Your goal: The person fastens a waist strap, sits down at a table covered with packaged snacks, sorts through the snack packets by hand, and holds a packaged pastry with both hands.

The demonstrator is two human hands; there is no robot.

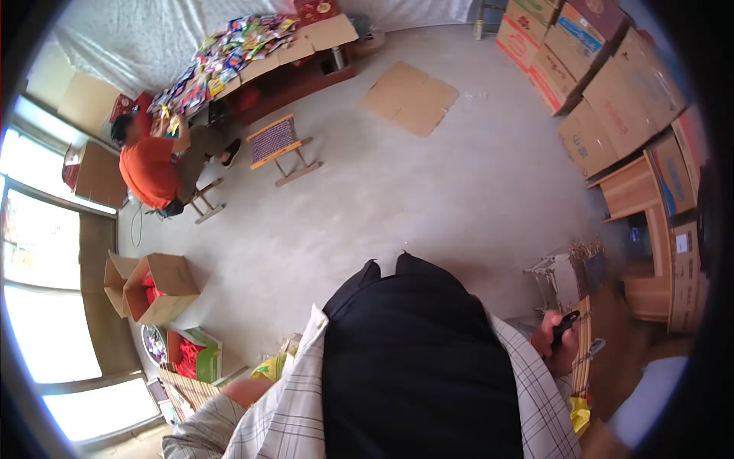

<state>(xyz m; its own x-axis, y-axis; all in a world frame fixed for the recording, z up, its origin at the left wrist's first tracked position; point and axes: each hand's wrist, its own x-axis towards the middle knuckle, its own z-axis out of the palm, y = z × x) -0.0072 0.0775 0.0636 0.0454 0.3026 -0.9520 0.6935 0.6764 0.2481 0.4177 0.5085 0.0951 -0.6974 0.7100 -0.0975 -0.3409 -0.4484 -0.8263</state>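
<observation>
My right hand is closed around a small black object, whose kind I cannot make out. It is beside a narrow wooden edge, with a shiny metal piece close by. Just below the hand hangs something yellow. At the lower left, my checked sleeve and a patch of bare arm show, but the left hand itself is hidden. A yellow bag lies near that arm.
A person in an orange shirt sits at a table heaped with colourful packets. A woven-top stool and flattened cardboard are on the floor. Cartons are stacked right; open boxes stand left.
</observation>
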